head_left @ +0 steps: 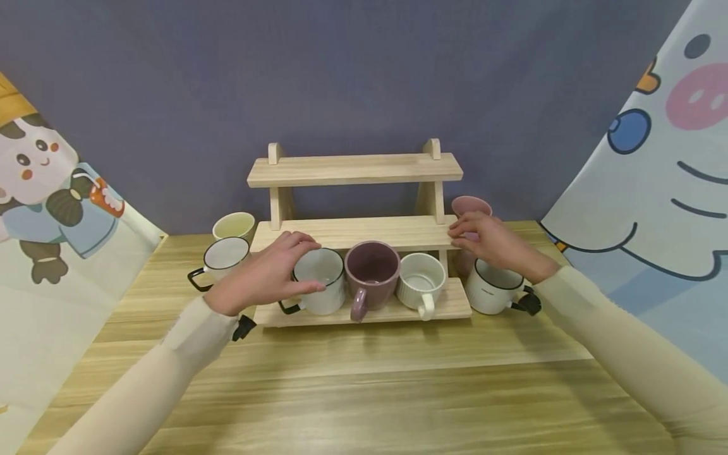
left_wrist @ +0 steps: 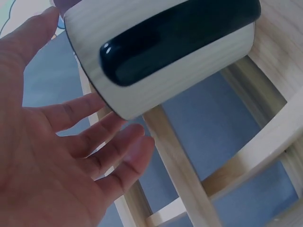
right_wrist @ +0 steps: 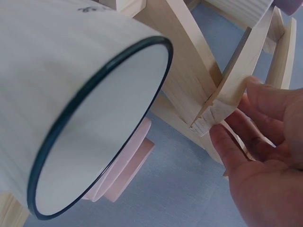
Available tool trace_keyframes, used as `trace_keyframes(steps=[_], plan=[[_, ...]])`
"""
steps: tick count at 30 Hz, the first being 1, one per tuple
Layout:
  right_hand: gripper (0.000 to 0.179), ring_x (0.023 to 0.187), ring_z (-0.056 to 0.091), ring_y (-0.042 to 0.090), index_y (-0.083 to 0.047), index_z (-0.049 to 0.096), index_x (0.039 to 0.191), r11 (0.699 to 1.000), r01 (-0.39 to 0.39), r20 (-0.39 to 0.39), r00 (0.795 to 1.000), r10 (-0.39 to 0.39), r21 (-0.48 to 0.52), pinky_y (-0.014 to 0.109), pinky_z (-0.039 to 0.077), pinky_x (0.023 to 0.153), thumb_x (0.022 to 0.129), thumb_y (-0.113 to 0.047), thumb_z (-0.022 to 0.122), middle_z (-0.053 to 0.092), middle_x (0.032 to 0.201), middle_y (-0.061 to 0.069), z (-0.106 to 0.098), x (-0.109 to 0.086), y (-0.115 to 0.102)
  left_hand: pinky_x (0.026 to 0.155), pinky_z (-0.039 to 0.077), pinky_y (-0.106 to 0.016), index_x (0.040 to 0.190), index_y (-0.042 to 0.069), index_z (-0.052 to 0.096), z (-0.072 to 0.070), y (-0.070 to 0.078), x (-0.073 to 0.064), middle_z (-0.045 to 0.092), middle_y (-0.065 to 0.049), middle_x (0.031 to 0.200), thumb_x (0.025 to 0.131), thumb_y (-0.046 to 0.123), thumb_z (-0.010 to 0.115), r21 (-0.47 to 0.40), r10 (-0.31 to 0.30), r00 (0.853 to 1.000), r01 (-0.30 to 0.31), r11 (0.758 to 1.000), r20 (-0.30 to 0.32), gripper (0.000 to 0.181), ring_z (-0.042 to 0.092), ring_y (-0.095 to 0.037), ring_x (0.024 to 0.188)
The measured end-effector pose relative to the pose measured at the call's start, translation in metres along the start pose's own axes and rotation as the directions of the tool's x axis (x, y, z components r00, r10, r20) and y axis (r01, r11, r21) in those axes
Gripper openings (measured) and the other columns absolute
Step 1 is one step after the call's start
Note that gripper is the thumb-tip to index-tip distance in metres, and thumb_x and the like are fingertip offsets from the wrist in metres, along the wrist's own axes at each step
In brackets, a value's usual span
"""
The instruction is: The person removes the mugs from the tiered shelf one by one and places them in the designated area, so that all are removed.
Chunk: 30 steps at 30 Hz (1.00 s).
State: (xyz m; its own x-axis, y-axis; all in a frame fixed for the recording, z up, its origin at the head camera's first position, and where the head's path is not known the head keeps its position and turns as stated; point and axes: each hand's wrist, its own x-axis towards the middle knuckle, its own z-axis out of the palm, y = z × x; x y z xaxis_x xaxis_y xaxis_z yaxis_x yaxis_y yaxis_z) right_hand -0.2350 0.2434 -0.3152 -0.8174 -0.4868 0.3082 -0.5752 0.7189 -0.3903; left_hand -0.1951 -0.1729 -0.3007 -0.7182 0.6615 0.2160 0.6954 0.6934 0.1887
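In the head view my left hand (head_left: 267,272) hovers at the left side of a white mug (head_left: 321,278) with a dark rim, fingers spread and slightly bent. The left wrist view shows its fingertips close by the rim of that mug (left_wrist: 180,47); contact is uncertain. My right hand (head_left: 489,243) is at the right end of the middle board of a stepped wooden rack (head_left: 352,232). Seen from the right wrist, thumb and fingers pinch the end of that board (right_wrist: 232,90). Beside the white mug on the bottom board stand a purple mug (head_left: 372,272) and a cream ribbed mug (head_left: 421,281).
Left of the rack are a yellow-green cup (head_left: 234,226) and a white dark-rimmed mug (head_left: 226,254). To its right stand a pink cup (head_left: 472,205), partly hidden by my hand, and another white dark-rimmed mug (head_left: 492,287). Behind the wooden table (head_left: 364,392) hangs a grey-blue cloth (head_left: 352,76).
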Motion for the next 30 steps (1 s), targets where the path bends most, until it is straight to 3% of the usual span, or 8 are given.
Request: trace_keyframes(steps=[17,30], plan=[[0.015,0.101,0.057,0.028,0.002,0.071,0.1,1.0,0.026,-0.018,0.999,-0.026,0.004,0.045,0.048,0.085,0.087,-0.004,0.067,0.061,0.101,0.01,0.002,-0.001,0.002,0.098,0.038,-0.039,0.127,0.0,0.054,0.006,0.003,0.007,0.053,-0.011,0.122,0.078,0.049,0.073,-0.009,0.051,0.999,-0.051,0.999,-0.006,0.072,0.044,-0.026,0.116],[0.015,0.101,0.056,0.029,0.002,0.07,0.101,1.0,0.029,-0.018,0.999,-0.029,-0.008,0.045,0.047,0.086,0.089,-0.006,0.066,0.061,0.102,0.01,0.002,-0.001,0.002,0.094,0.04,-0.04,0.123,-0.002,0.056,0.009,0.01,0.011,0.055,-0.013,0.116,0.075,0.043,0.074,0.039,0.012,1.0,-0.011,0.999,-0.014,0.069,0.046,-0.028,0.107]])
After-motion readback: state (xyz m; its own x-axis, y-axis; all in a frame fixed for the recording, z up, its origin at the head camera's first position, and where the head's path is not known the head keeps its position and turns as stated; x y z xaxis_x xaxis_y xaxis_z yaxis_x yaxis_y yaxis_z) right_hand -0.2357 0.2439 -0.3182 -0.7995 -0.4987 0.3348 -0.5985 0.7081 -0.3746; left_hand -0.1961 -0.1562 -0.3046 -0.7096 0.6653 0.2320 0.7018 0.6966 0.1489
